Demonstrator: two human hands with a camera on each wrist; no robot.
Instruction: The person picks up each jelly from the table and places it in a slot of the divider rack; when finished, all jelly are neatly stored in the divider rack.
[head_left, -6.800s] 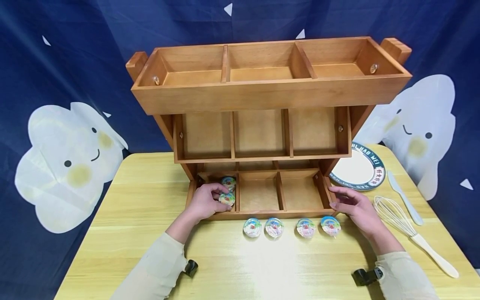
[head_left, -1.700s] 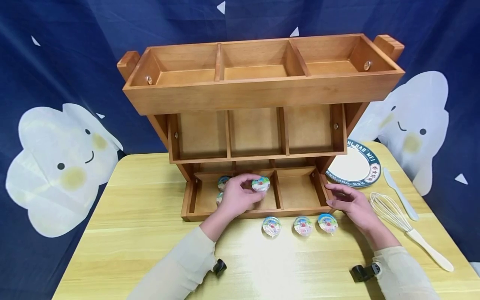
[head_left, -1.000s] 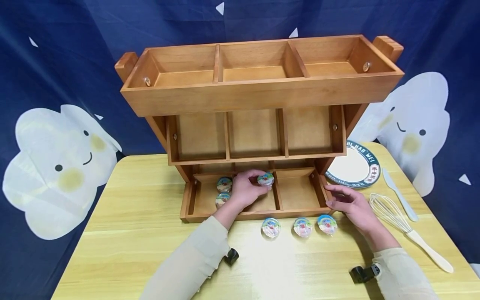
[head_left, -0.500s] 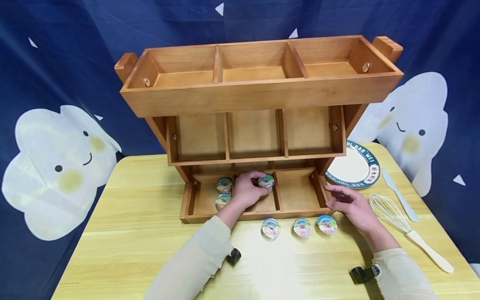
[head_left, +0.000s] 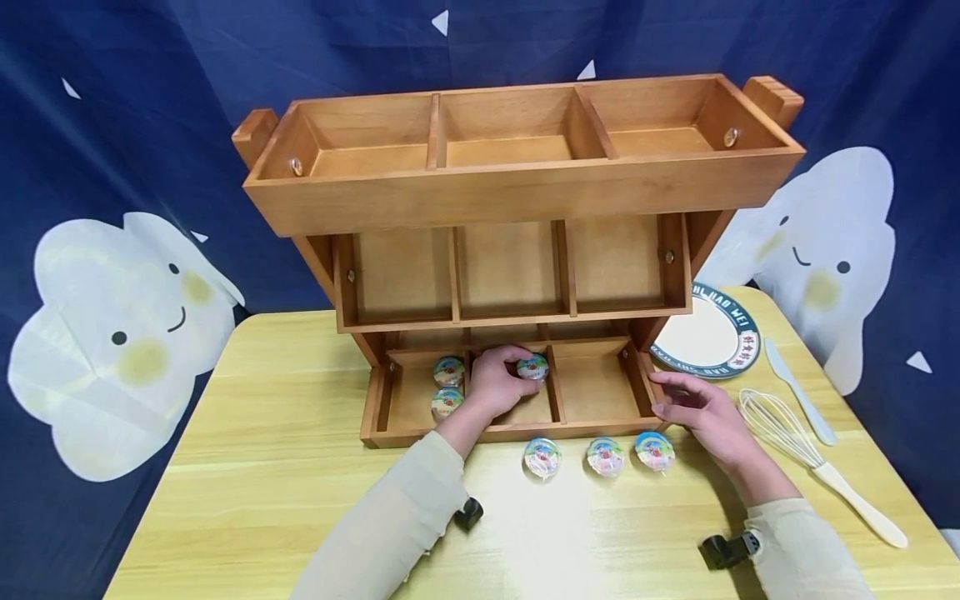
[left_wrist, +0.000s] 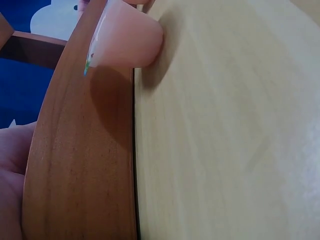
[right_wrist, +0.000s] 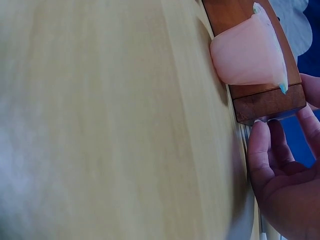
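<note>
My left hand [head_left: 497, 385] reaches into the middle compartment of the wooden rack's bottom tray [head_left: 420, 436] and pinches a jelly cup [head_left: 532, 367] near the back right of that compartment. Two jelly cups, a rear one [head_left: 448, 371] and a front one [head_left: 447, 402], sit in the left compartment. The fingers of my right hand [head_left: 701, 408] rest against the tray's right end; the right wrist view shows these fingers [right_wrist: 260, 150] at the wooden corner. Three jelly cups stand in front of the tray: a left one [head_left: 542, 457], a middle one [head_left: 605, 456] and a blue-edged one [head_left: 655, 451].
Above the bottom tray are a middle tier [head_left: 513, 318] and an overhanging top tier [head_left: 525, 193], each with three compartments. A green-rimmed plate [head_left: 705, 333], a pale knife [head_left: 801, 392] and a whisk [head_left: 847, 492] lie at the right. A dark blue curtain [head_left: 300, 42] hangs behind.
Since the earliest frame, my left hand has left the left compartment's two cups and brought another cup from the table's row into the middle compartment, most recently lowering it slightly. My right hand stays at the tray's end.
</note>
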